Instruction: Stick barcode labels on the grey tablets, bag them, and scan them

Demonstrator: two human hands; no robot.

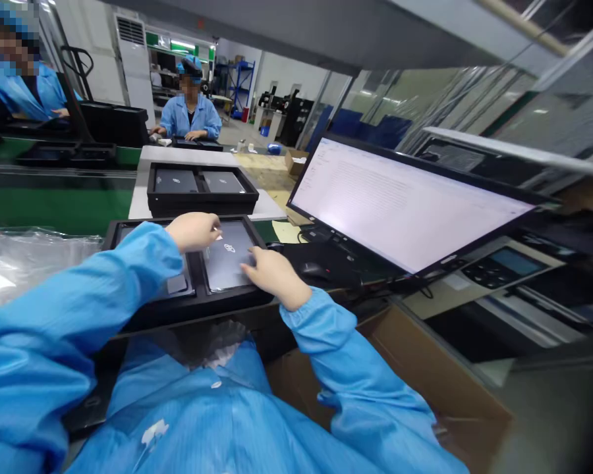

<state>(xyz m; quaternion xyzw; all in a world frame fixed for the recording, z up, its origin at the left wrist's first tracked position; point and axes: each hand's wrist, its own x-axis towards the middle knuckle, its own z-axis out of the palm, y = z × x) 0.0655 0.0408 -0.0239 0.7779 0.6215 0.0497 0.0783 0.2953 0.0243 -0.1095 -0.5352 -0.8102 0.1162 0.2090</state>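
A dark grey tablet [228, 270] with a white logo lies in the right compartment of a black tray [227, 304] in front of me. Over the tablet's upper left part is my left hand [194, 232], its fingers pinched together at a small white piece [218, 234], perhaps a sticker or a tab. My right hand [277, 273] rests at the tablet's right edge, thumb and forefinger apart, holding nothing that I can see. My left forearm covers much of the tray's left compartment, where part of another dark flat device [178, 284] shows.
Behind stands another black tray [202, 201] with two tablets. A monitor [400, 197] and a mouse [313, 270] are to the right, clear plastic bags [34, 260] to the left. A cardboard box [425, 368] sits low right. Two people in blue work across the bench.
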